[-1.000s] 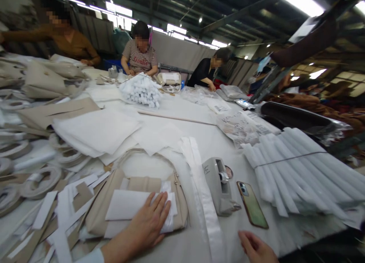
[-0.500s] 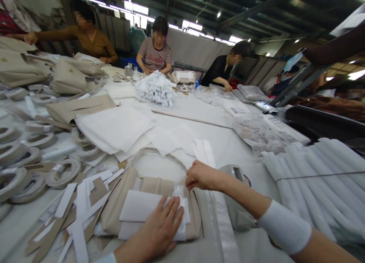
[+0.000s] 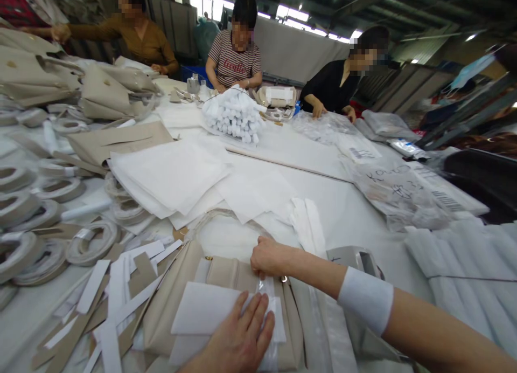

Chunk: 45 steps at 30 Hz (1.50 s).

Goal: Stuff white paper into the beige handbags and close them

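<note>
Beige handbag (image 3: pixel 169 297) is lying at the near bench (image 3: pixel 351 211) side, probably soft, light and best held by its ends, while the spread left grip (image 3: pixel 244 330) is pressing white paper (image 3: pixel 208 308) and the curled right grip (image 3: pixel 269 257) is hiding any pinch.

Left hand (image 3: pixel 242 335) palm down and flat, back of hand up to the camera, four fingers extended and a little apart, tips angled away from the body and toward the right, wrist running off the bottom edge. Right arm reaches across from the lower right, forearm (image 3: pixel 319 273) slanting over to mid-view with a pale band (image 3: pixel 365 300) around it, wrist about in line with the forearm. Right hand (image 3: pixel 266 257) just beyond the left, the two near but apart, its fingers curled in and closed, knuckles up, fingertips mostly hidden.
</note>
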Motion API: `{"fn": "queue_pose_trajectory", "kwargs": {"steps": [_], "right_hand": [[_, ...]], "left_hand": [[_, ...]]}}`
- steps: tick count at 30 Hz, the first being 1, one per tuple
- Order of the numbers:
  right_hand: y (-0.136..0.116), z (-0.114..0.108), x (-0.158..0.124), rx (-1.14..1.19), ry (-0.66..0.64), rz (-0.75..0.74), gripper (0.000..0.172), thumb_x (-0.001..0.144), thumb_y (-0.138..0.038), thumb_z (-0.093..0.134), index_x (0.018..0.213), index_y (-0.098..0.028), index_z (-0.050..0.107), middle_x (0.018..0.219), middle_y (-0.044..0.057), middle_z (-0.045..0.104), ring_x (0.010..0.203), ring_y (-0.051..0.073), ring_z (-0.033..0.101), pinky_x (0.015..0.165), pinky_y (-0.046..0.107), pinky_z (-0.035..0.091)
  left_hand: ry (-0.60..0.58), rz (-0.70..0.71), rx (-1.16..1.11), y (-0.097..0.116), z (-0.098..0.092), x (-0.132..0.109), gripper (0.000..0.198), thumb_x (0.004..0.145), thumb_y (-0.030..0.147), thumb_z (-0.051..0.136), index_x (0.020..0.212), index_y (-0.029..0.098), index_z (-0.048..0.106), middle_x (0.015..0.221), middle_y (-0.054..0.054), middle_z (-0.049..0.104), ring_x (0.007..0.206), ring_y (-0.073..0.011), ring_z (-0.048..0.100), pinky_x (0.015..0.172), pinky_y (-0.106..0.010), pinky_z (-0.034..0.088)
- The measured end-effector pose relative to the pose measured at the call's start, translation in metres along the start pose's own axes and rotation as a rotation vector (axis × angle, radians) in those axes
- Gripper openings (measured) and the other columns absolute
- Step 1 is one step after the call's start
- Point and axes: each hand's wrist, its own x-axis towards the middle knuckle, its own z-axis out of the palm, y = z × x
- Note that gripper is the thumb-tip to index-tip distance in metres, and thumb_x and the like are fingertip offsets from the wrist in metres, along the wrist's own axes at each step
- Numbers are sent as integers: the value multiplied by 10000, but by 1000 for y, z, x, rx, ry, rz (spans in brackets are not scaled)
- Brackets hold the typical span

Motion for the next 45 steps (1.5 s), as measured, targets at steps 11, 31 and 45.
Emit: {"fn": "queue_pose_trajectory", "kwargs": {"steps": [11,31,45], "right_hand": [[30,5,-5,252,247,282,371,800,-480,624,634,-151,664,733,2,710,616,115,612,722,263,483],[-43,71,-29,373,486,495,288,899,-470,528,928,-205,638,1021,68,634,983,235,527,883,397,337],[-57,76,-35,111,628,540,212,859,-223,516,1030,-188,636,1120,125,641,1143,292,519,1049,572,286]], "left_hand": [[24,-5,36,0,11,1,532,934,410,356,1324,54,415,1335,-234,529,1202,-333,526,974,-487,350],[-110,-61,-166,0,-23,-6,731,925,538,372,1451,63,194,1499,-273,268,1391,-380,268,1092,-529,256],[7,-129,-122,12,3,-9,1020,763,606,619,1486,292,-27,1551,-257,-37,1427,-421,84,1054,-701,223]]}}
